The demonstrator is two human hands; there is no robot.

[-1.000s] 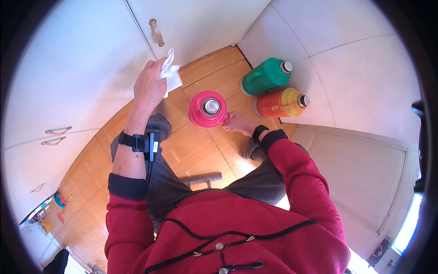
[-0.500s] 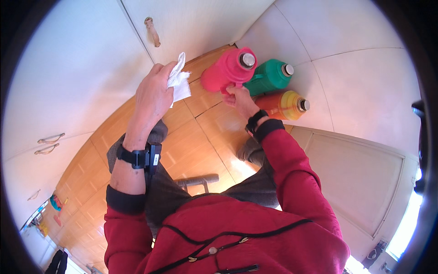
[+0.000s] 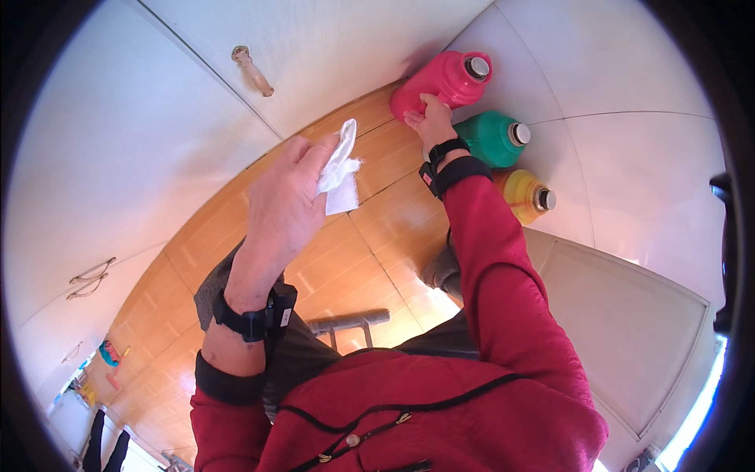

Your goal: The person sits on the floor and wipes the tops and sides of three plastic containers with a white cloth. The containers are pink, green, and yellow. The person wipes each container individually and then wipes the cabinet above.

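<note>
Along the white wall (image 3: 629,59), I logged: pink flask (image 3: 440,80), green flask (image 3: 489,140), yellow flask (image 3: 521,193). Left hand (image 3: 287,197) pinched white cloth (image 3: 341,193); right hand (image 3: 432,126) touched pink flask, grip unclear.

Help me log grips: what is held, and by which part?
The left hand holds a white cloth by its bunched part, a flap hanging. The right hand touches the pink flask on its near side; whether it grips cannot be told.

Far flask (image 3: 440,81), middle flask (image 3: 489,138), near flask (image 3: 524,194) are lined up on floor (image 3: 397,208) along right wall (image 3: 629,177). Cloth (image 3: 343,191) is held left of row.
</note>
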